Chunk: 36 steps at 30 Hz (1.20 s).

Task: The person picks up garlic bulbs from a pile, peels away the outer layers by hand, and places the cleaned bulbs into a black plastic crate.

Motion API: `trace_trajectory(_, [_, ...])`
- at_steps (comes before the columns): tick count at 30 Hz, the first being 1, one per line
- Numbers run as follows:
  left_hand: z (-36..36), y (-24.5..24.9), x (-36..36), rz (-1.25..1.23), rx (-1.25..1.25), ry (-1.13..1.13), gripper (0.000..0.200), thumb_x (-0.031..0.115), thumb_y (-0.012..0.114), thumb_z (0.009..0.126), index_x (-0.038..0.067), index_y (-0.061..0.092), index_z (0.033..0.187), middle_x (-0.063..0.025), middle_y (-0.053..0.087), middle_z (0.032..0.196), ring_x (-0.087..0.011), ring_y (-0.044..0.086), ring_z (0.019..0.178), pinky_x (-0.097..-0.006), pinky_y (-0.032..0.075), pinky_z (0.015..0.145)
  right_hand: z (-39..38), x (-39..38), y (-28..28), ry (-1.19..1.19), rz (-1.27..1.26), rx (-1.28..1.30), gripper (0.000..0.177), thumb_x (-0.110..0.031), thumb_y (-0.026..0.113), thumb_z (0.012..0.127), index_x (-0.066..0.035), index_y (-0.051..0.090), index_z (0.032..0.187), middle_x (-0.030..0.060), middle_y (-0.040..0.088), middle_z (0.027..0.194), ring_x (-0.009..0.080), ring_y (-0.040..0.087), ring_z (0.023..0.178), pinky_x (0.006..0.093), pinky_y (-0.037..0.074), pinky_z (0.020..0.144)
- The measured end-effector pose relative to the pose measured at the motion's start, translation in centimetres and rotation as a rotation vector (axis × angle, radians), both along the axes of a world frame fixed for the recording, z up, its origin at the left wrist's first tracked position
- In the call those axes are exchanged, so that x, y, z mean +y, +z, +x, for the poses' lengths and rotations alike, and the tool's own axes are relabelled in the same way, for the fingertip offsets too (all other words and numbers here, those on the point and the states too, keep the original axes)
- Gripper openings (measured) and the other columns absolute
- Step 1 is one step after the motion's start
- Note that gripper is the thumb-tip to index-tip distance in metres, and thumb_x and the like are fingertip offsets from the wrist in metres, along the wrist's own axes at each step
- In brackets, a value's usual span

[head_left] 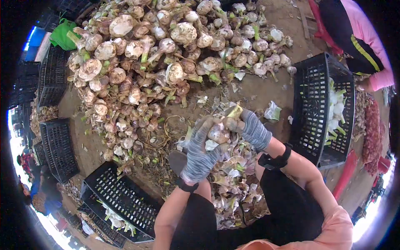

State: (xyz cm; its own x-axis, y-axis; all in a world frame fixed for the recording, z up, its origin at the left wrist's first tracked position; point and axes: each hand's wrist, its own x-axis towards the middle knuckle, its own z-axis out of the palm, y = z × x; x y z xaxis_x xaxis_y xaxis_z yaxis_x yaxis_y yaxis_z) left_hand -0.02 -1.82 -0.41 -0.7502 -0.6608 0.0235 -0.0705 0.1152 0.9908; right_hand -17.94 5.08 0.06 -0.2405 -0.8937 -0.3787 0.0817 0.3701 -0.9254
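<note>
Closest in, at the bottom edge: peach-coloured fabric sleeve [333,229] and black trousers [287,200] over two bent knees. Above them, two bare forearms, one black wrist strap [273,160] on the right, a thinner dark band on the left. Both hands in grey striped knit gloves. Left hand [200,152] cupped from below, fingers wrapped round one soil-stained white garlic bulb [218,132]; right hand [253,131] meeting it from the other side, fingers bent onto the bulb's top near the pale yellow-green stem stub. Bulb held between the two hands, over the knees and above a loose pile of papery white garlic skins and stalk scraps [233,183]. Beyond, on the brown dirt floor [266,89], one big heap of muddy unpeeled garlic heads with green stems [166,62], too many to count. At least four black plastic slatted crates: one at right [316,116] holding cleaned white garlic [335,110], one at lower left [121,196] with a few more, two at left [58,148]. Top right, another person's pink and black sleeve [366,41]. Just beside the right crate, one red mesh sack [373,133].
</note>
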Motion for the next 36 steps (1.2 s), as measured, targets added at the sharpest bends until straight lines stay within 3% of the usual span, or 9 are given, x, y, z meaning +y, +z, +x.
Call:
trace_trajectory(7, [-0.5, 1.6, 0.7, 0.727, 0.185, 0.177, 0.086, 0.033, 0.078, 0.067, 0.002, 0.033, 0.133, -0.0106, 0.051, 0.119, -0.0214, 0.051, 0.108, -0.0348, 0.042, 0.093, -0.8, 0.3, 0.9, 0.070, -0.022, -0.116, 0.029, -0.021, 0.066, 0.081, -0.002, 0.059, 0.101, 0.0038, 0.064, 0.086, 0.0088, 0.056, 0.079, 0.0264, 0.047, 0.072])
trace_trajectory(17, [-0.4, -1.3, -1.1, 1.382, 0.142, 0.265, 0.051, 0.048, 0.049, 0.086, 0.005, 0.054, 0.112, -0.0104, 0.063, 0.098, -0.0217, 0.062, 0.084, -0.0332, 0.052, 0.071, -0.5, 1.2, 0.7, 0.202, -0.197, 0.099, 0.029, -0.014, 0.063, 0.081, -0.003, 0.057, 0.108, 0.0065, 0.063, 0.097, 0.0131, 0.057, 0.087, 0.0288, 0.046, 0.079])
trace_trajectory(21, [-1.7, -1.4, -0.8, 1.338, 0.119, 0.494, 0.045, 0.046, 0.045, 0.088, 0.006, 0.058, 0.104, -0.0095, 0.064, 0.092, -0.0214, 0.062, 0.083, -0.0341, 0.052, 0.073, 0.3, 0.9, 1.2, 0.125, -0.083, -0.221, 0.038, -0.019, 0.065, 0.081, -0.001, 0.054, 0.112, 0.0053, 0.060, 0.097, 0.0110, 0.054, 0.088, 0.0288, 0.045, 0.078])
trace_trajectory(23, [-1.0, -1.2, -1.4, 1.246, 0.225, 0.303, 0.048, 0.046, 0.042, 0.089, 0.005, 0.053, 0.113, -0.0079, 0.061, 0.102, -0.0210, 0.060, 0.091, -0.0339, 0.050, 0.077, 0.5, 0.4, 2.4, 0.024, 0.000, -0.439, 0.040, -0.020, 0.065, 0.081, 0.000, 0.053, 0.113, 0.0050, 0.059, 0.095, 0.0110, 0.054, 0.087, 0.0289, 0.045, 0.077])
trace_trajectory(25, [-1.2, -0.2, -0.9, 0.966, 0.163, 0.296, 0.051, 0.047, 0.041, 0.090, 0.005, 0.050, 0.117, -0.0065, 0.059, 0.107, -0.0202, 0.058, 0.095, -0.0338, 0.050, 0.077, 1.1, 0.0, 1.5, -0.015, -0.005, -0.343, 0.038, -0.015, 0.067, 0.079, -0.001, 0.052, 0.112, 0.0044, 0.060, 0.095, 0.0105, 0.055, 0.084, 0.0265, 0.047, 0.074])
trace_trajectory(26, [-1.8, -0.1, -0.4, 0.889, 0.178, 0.315, 0.054, 0.047, 0.041, 0.090, 0.002, 0.047, 0.120, -0.0050, 0.060, 0.094, -0.0090, 0.056, 0.070, -0.0197, 0.045, 0.053, 1.5, -0.1, 1.1, -0.034, -0.008, -0.296, 0.038, -0.012, 0.068, 0.078, -0.002, 0.051, 0.111, 0.0041, 0.060, 0.095, 0.0102, 0.056, 0.083, 0.0253, 0.048, 0.072])
trace_trajectory(29, [-1.3, 0.0, -0.3, 0.818, 0.122, 0.245, 0.059, 0.053, 0.042, 0.088, 0.005, 0.043, 0.124, -0.0050, 0.057, 0.102, -0.0165, 0.056, 0.091, -0.0297, 0.049, 0.078, 1.6, -0.1, 0.8, -0.112, -0.008, -0.302, 0.034, -0.006, 0.071, 0.073, -0.003, 0.056, 0.103, 0.0035, 0.062, 0.090, 0.0098, 0.057, 0.081, 0.0241, 0.049, 0.070])
trace_trajectory(32, [-1.4, -1.5, -0.1, 0.337, -0.110, 0.241, 0.061, 0.054, 0.044, 0.087, 0.006, 0.041, 0.125, -0.0043, 0.056, 0.101, -0.0120, 0.056, 0.082, -0.0254, 0.049, 0.063, 1.8, 0.1, 0.3, -0.086, -0.070, -0.089, 0.031, -0.008, 0.071, 0.073, -0.002, 0.058, 0.100, 0.0035, 0.063, 0.088, 0.0097, 0.057, 0.079, 0.0253, 0.049, 0.070])
trace_trajectory(36, [-1.4, -0.2, 0.1, 1.020, 0.155, 0.354, 0.051, 0.048, 0.051, 0.085, 0.004, 0.053, 0.111, -0.0043, 0.060, 0.086, -0.0117, 0.058, 0.069, -0.0229, 0.048, 0.059, 1.3, 0.5, 0.3, 0.043, -0.033, 0.062, 0.031, -0.009, 0.070, 0.073, -0.002, 0.059, 0.101, 0.0035, 0.064, 0.088, 0.0105, 0.057, 0.078, 0.0268, 0.049, 0.071])
